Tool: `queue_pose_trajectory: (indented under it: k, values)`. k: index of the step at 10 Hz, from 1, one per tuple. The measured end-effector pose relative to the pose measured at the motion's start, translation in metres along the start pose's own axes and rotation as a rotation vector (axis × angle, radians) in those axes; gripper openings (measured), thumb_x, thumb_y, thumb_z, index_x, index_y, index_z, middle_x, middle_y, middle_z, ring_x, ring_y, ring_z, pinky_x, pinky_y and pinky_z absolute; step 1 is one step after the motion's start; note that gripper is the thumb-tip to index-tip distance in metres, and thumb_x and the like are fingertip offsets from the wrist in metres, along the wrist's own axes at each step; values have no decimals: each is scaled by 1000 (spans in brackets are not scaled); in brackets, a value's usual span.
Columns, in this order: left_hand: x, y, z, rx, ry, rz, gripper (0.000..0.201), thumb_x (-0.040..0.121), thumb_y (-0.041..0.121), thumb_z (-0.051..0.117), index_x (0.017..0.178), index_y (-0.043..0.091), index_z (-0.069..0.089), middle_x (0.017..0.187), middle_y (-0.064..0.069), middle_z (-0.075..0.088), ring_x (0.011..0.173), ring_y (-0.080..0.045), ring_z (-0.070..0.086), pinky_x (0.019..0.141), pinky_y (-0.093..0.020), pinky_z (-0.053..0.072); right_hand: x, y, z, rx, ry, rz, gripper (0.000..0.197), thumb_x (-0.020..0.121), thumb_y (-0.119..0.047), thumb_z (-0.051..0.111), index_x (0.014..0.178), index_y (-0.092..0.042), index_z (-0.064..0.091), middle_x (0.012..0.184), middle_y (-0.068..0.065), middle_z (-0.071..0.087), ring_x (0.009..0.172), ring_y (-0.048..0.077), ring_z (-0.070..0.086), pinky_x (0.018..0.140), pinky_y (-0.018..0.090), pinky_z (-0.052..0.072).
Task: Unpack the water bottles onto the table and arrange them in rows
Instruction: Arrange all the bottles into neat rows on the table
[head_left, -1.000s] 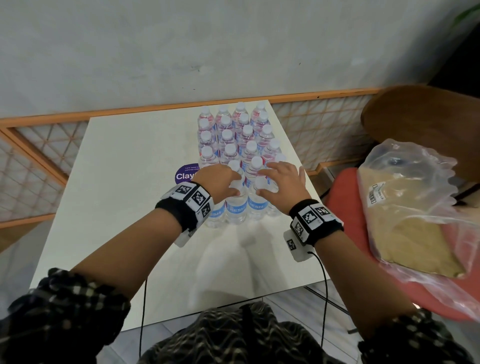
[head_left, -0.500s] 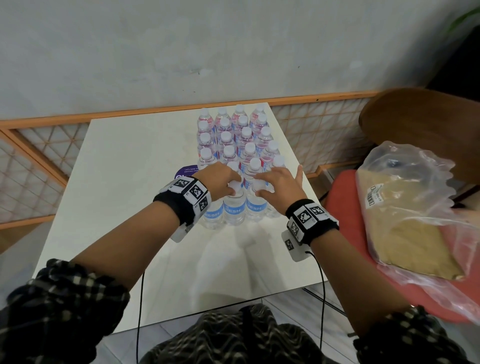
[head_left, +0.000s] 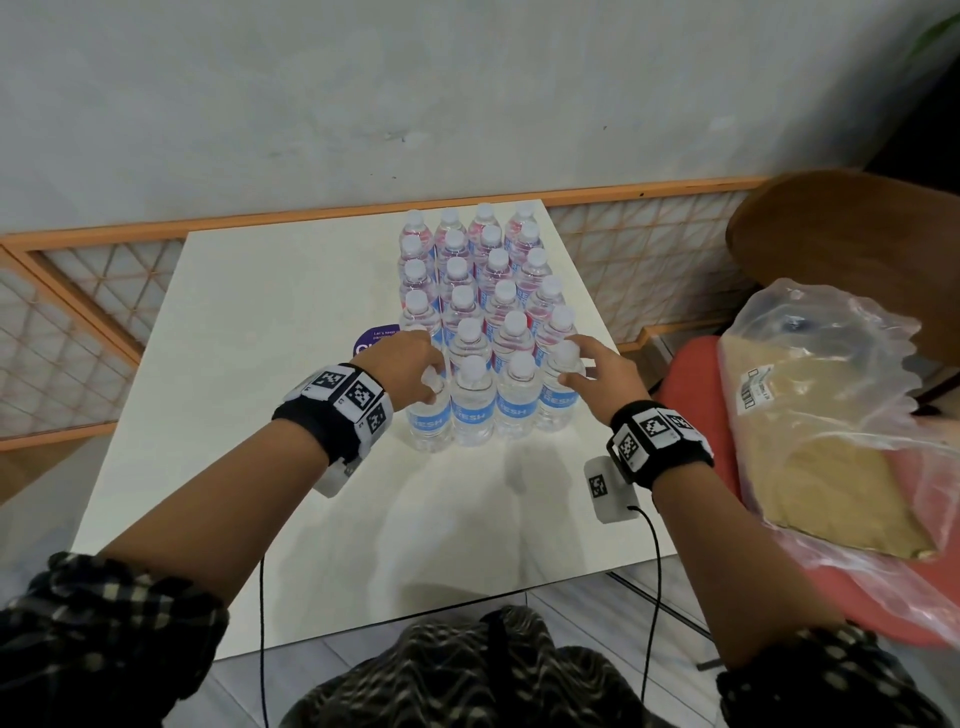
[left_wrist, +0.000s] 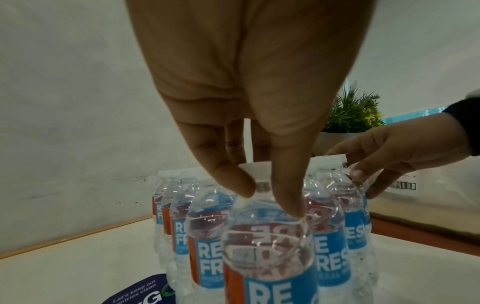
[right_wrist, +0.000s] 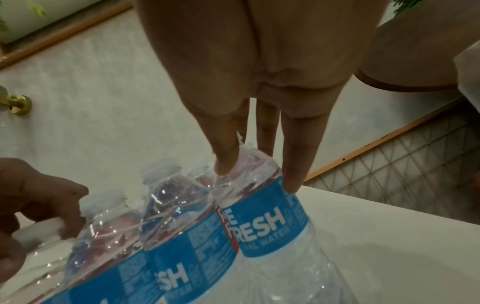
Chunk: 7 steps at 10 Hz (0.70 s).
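Observation:
Several clear water bottles (head_left: 483, 280) with white caps and blue labels stand in tight rows of four on the right half of the white table (head_left: 249, 364). My left hand (head_left: 415, 366) pinches the neck of the front-left bottle (head_left: 428, 423); the left wrist view shows thumb and fingers (left_wrist: 285, 197) on the shoulder of this bottle (left_wrist: 265, 246). My right hand (head_left: 597, 369) grips the top of the front-right bottle (head_left: 558, 408). In the right wrist view its fingertips (right_wrist: 292, 181) press either side of that bottle (right_wrist: 265, 226). Both bottles stand upright on the table.
A purple round sticker (head_left: 371, 340) lies on the table left of the bottles. To the right, a red chair (head_left: 691, 395) carries a clear plastic bag (head_left: 831, 441) with tan contents. A wooden chair back (head_left: 857, 244) stands behind it. A potted plant (left_wrist: 350, 111) shows beyond.
Both hands have spread apart from the middle of the front row. The left has gone to the front-left bottle, the right to the front-right one.

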<state>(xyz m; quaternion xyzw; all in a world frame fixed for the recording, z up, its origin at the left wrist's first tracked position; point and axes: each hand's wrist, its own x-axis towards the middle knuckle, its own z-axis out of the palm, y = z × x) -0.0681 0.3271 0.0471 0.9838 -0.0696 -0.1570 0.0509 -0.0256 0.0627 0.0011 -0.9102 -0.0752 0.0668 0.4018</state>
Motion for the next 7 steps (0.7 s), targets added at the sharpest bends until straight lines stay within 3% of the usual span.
queue_pose_trajectory:
  k: [4,6,7]
  values:
    - [1,-2,4,-47,31,-3,42,82,26,70,122,18,59,118,-6,50,111,-24,50,88,-30,39,-5,-4,-3,18,-1,20,44,86,-12,65,128,-19,54,123,6,60,112,23,57,95,30,44]
    - [-10,1,3,-81,64,-47,52,83,36,67,131,24,50,122,-2,48,110,-25,54,90,-38,47,-8,-8,-1,-40,15,32,55,84,-14,67,135,-18,47,133,9,52,124,26,49,104,33,38]
    - [-23,3,-1,-145,279,-82,51,86,39,62,133,26,46,124,2,50,106,-23,59,82,-39,51,-13,-15,-6,-78,113,-42,65,84,-15,68,141,-13,38,141,10,40,132,22,37,106,24,26]
